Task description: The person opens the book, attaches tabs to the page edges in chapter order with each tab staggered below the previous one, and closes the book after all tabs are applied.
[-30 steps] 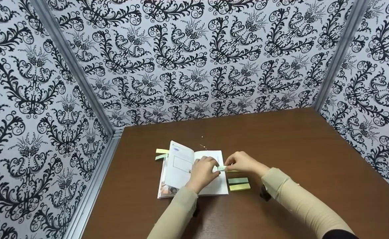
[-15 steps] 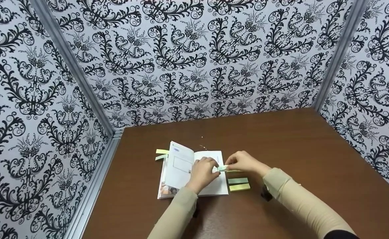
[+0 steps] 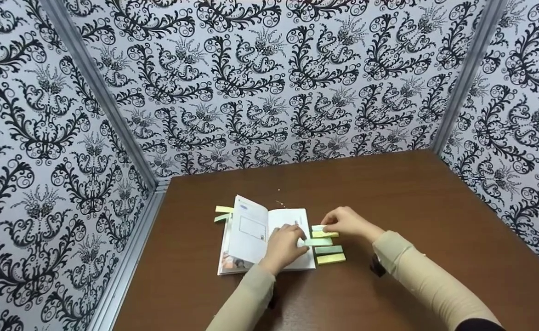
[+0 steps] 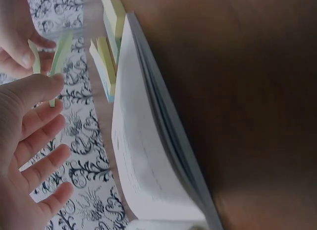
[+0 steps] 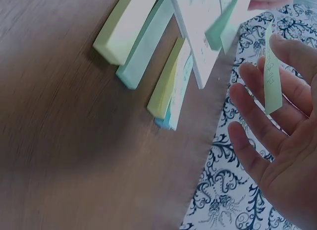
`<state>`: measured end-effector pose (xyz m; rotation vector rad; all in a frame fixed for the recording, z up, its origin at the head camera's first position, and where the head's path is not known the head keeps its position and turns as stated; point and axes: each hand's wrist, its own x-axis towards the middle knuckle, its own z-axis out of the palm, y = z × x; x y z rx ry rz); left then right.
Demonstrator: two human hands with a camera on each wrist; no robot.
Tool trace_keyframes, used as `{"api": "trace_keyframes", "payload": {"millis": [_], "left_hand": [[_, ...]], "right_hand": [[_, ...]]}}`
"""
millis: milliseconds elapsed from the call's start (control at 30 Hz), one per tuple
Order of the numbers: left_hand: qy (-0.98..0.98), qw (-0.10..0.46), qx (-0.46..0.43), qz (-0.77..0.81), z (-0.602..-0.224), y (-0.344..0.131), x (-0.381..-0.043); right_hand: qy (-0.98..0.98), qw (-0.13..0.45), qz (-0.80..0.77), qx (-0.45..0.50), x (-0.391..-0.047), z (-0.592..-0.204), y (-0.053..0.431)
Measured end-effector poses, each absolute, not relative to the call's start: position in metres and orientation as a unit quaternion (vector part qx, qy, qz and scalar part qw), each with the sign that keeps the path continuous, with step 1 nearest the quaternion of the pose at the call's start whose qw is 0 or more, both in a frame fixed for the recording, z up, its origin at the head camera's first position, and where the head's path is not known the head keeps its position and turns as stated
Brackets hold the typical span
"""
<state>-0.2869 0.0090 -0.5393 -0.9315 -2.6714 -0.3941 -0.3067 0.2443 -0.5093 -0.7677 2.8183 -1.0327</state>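
Note:
My left hand is over the right page of an open book, pinching a light green sticky note strip between thumb and index finger. Its other fingers are spread in the left wrist view. To the right of the page, my right hand pinches a pale sticky note strip with small handwriting on it. The two strips are apart. Below the hands, beside the book, lie a yellow sticky note pad and a green sticky note pad. Another yellow pad lies farther back, a blue-white layer against it.
Yellow and green sticky tabs stick out from the book's left edge. Small pale scraps lie behind the book on the brown table. Patterned walls close off the back and sides.
The hands have drawn apart. My right hand has moved slightly right with the pale strip, while the green strip now extends from my left hand, which has shifted slightly down.

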Motion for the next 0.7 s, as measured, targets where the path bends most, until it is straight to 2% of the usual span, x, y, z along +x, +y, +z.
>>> {"api": "trace_keyframes", "payload": {"millis": [267,700], "left_hand": [[-0.912,0.134,-0.376,-0.093,-0.543,0.025,-0.269],[-0.903,0.121,-0.408,-0.060,-0.555,0.038,-0.253]], "right_hand": [[0.916,0.006,-0.330,-0.229,-0.310,-0.518,0.255],[0.918,0.008,-0.341,-0.203,-0.307,-0.518,0.258]]}}
